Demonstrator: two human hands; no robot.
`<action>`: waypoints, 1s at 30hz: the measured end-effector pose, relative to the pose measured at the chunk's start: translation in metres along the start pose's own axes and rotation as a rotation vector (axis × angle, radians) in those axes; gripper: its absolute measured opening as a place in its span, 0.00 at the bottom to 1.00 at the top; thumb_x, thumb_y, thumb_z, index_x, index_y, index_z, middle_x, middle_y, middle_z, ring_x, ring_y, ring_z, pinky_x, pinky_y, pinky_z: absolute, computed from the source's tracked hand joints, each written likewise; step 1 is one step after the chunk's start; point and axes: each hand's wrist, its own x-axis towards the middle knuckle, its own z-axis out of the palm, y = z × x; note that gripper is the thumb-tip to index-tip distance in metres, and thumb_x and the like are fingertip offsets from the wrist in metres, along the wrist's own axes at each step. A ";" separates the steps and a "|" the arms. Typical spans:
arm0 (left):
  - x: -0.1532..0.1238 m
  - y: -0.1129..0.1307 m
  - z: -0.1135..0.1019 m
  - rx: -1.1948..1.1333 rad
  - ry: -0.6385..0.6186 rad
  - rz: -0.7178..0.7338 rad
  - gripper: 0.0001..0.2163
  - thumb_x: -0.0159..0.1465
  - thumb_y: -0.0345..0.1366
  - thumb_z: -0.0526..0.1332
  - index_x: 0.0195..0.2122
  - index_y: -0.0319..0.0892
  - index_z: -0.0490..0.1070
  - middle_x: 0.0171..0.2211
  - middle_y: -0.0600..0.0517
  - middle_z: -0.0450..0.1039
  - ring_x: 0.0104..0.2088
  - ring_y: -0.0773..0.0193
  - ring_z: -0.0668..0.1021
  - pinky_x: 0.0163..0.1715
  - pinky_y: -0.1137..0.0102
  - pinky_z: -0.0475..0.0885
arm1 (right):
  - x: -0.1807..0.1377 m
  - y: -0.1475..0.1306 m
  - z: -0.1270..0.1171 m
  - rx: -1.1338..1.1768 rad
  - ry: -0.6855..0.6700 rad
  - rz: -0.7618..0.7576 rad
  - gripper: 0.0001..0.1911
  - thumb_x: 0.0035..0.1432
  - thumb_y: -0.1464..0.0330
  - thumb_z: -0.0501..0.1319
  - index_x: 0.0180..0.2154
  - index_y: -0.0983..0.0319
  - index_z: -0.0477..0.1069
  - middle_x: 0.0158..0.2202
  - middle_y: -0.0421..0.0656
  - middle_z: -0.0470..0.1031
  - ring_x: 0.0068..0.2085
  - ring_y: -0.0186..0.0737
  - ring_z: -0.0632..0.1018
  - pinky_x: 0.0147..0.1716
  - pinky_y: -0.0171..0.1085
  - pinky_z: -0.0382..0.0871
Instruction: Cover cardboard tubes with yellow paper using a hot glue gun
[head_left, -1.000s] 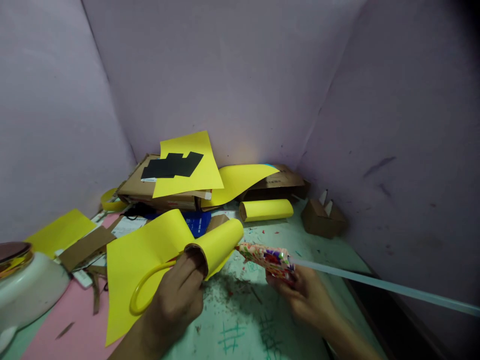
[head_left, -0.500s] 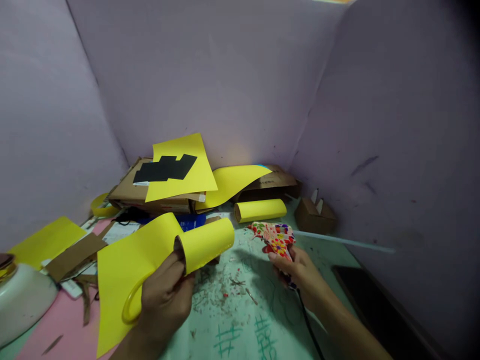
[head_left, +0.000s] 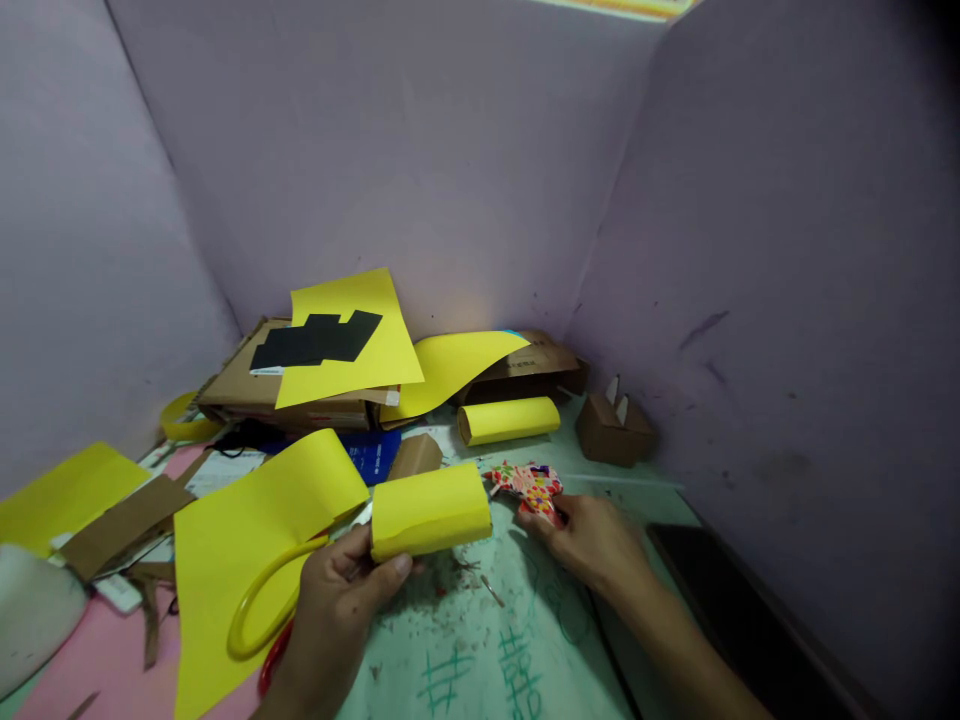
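Observation:
My left hand (head_left: 337,610) grips a yellow paper-covered cardboard tube (head_left: 431,510) by its left end, thumb low on the front and the other fingers partly hidden. The tube lies sideways above the table. In my right hand (head_left: 600,545) is a flower-patterned hot glue gun (head_left: 529,485), its nozzle pointing left, close to the tube's right end; whether they touch I cannot tell. A long clear glue stick (head_left: 619,482) juts out behind the gun. Beyond them lies a second yellow-covered tube (head_left: 510,422). Beside my left wrist is a yellow loop handle (head_left: 238,630), with a red one partly hidden.
Yellow paper (head_left: 217,560) and brown cardboard strips (head_left: 124,530) cover the left side. At the back, a cardboard box (head_left: 232,385) bears a yellow sheet with a black cutout (head_left: 315,340). A small brown box (head_left: 615,435) and a dark flat panel (head_left: 720,590) are at right.
The tube has turned in my left hand, and my thumb now rests on its front. It is lower and nearer the glue gun's nozzle. The view has shifted slightly right.

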 end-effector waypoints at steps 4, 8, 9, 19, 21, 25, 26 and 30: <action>0.002 -0.002 0.001 -0.009 0.000 -0.022 0.15 0.47 0.36 0.71 0.36 0.38 0.78 0.33 0.49 0.80 0.34 0.59 0.79 0.34 0.69 0.76 | 0.001 -0.001 0.005 -0.072 0.012 -0.038 0.21 0.58 0.57 0.53 0.23 0.63 0.74 0.22 0.49 0.76 0.25 0.46 0.75 0.21 0.36 0.52; 0.001 -0.005 0.001 0.003 -0.014 -0.038 0.15 0.46 0.36 0.71 0.36 0.38 0.79 0.32 0.49 0.80 0.33 0.58 0.79 0.35 0.68 0.76 | 0.002 0.000 0.005 -0.144 0.047 -0.034 0.20 0.58 0.58 0.54 0.27 0.65 0.76 0.26 0.54 0.77 0.29 0.52 0.76 0.23 0.37 0.53; 0.001 -0.005 0.001 0.010 -0.026 -0.039 0.15 0.46 0.36 0.71 0.36 0.38 0.79 0.32 0.49 0.80 0.33 0.58 0.79 0.34 0.67 0.76 | 0.003 0.001 0.005 -0.153 0.061 -0.033 0.19 0.58 0.59 0.54 0.28 0.64 0.77 0.29 0.55 0.77 0.30 0.53 0.77 0.23 0.38 0.53; -0.006 -0.006 0.003 0.157 -0.117 0.043 0.10 0.50 0.38 0.68 0.34 0.42 0.79 0.29 0.51 0.79 0.34 0.57 0.79 0.35 0.69 0.74 | -0.015 -0.010 -0.006 0.477 0.055 -0.183 0.24 0.55 0.57 0.56 0.50 0.63 0.68 0.45 0.51 0.76 0.47 0.48 0.74 0.42 0.42 0.66; -0.006 -0.008 0.002 0.150 -0.126 0.062 0.11 0.51 0.38 0.68 0.35 0.42 0.79 0.31 0.50 0.79 0.35 0.56 0.78 0.36 0.68 0.74 | -0.023 -0.017 -0.003 0.892 -0.138 -0.230 0.34 0.44 0.56 0.65 0.52 0.63 0.65 0.46 0.51 0.75 0.47 0.49 0.74 0.41 0.42 0.66; -0.006 -0.013 0.004 0.120 -0.155 0.038 0.12 0.52 0.39 0.67 0.38 0.43 0.78 0.33 0.50 0.79 0.35 0.56 0.78 0.37 0.66 0.74 | -0.036 -0.030 0.014 1.107 -0.216 -0.153 0.39 0.31 0.66 0.72 0.48 0.59 0.64 0.46 0.47 0.75 0.47 0.50 0.73 0.39 0.42 0.63; -0.006 -0.014 0.005 0.122 -0.151 0.029 0.12 0.52 0.39 0.68 0.37 0.43 0.78 0.32 0.50 0.79 0.34 0.56 0.78 0.36 0.67 0.74 | -0.038 -0.033 0.018 1.148 -0.191 -0.117 0.37 0.31 0.68 0.72 0.46 0.58 0.63 0.43 0.45 0.75 0.45 0.49 0.74 0.39 0.42 0.63; -0.006 -0.016 0.012 0.127 -0.124 0.025 0.11 0.50 0.40 0.68 0.33 0.41 0.79 0.28 0.49 0.79 0.30 0.57 0.78 0.30 0.68 0.74 | -0.046 -0.044 0.027 1.326 -0.155 0.003 0.39 0.33 0.70 0.70 0.50 0.56 0.57 0.35 0.39 0.77 0.39 0.47 0.76 0.40 0.42 0.66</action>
